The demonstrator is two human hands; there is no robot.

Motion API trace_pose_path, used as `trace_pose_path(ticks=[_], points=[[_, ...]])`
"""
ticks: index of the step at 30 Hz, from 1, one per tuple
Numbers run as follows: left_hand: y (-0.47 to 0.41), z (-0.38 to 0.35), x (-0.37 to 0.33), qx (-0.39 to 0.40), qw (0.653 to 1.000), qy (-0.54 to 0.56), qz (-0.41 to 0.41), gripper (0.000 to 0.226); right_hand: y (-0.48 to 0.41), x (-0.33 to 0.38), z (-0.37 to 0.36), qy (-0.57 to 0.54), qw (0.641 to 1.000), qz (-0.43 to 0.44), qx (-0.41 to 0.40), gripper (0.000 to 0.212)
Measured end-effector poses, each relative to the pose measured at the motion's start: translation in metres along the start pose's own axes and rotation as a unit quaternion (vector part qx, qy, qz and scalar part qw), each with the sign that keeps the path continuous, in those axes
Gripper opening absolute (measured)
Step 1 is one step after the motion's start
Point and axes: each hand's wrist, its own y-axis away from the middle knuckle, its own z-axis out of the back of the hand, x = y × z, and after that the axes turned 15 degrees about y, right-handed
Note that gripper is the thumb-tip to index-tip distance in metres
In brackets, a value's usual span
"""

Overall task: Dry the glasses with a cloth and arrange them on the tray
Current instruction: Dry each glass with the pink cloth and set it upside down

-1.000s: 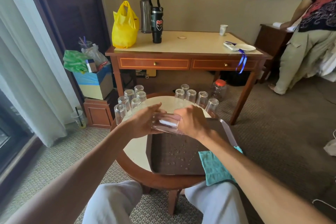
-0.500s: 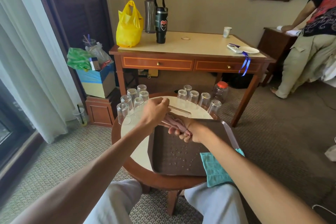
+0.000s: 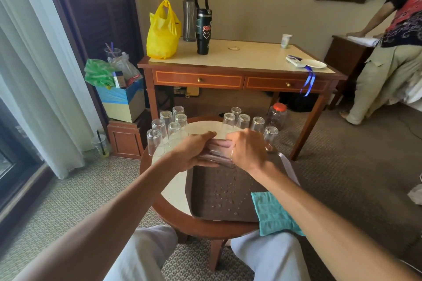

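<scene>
A clear glass [image 3: 217, 155] lies sideways between my two hands above the far end of the dark brown tray [image 3: 205, 189]. My left hand [image 3: 194, 151] grips its left end. My right hand [image 3: 247, 150] grips its right end, with fingers at the mouth. Water drops dot the tray floor. A teal cloth [image 3: 274, 214] lies over the tray's near right corner, touched by neither hand. Several glasses [image 3: 167, 130] stand upside down at the round table's far left, and several more glasses [image 3: 244, 121] at its far right.
The round wooden table [image 3: 169, 191] sits between my knees. Behind it stands a desk [image 3: 239, 70] with a yellow bag [image 3: 163, 32], bottles and a plate. A red-lidded jar [image 3: 277, 116] is on the floor. Another person [image 3: 392, 52] stands at the right.
The glass has turned from tilted to lying sideways again. My right hand rose from beneath it to its right end, and my left hand came back round its left end.
</scene>
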Motion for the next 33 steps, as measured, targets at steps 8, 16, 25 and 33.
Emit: trace_pose_path(ticks=[8,16,25,33], points=[[-0.008,0.001,0.002,-0.07,0.932,-0.228,-0.273,0.025,-0.002,0.012,-0.034,-0.457,0.67,-0.349,0.47,0.051],[-0.009,0.02,0.0,0.056,0.99,0.124,-0.037,0.032,-0.003,0.017,-0.022,-0.051,0.969,-0.169,0.171,0.034],[-0.008,0.017,-0.001,-0.051,0.998,0.001,-0.045,0.017,-0.006,0.016,-0.017,-0.04,0.994,-0.069,0.077,0.026],[0.001,0.02,0.012,-0.058,0.909,-0.258,-0.321,0.033,0.012,0.026,-0.031,-0.555,0.51,-0.375,0.54,0.063]])
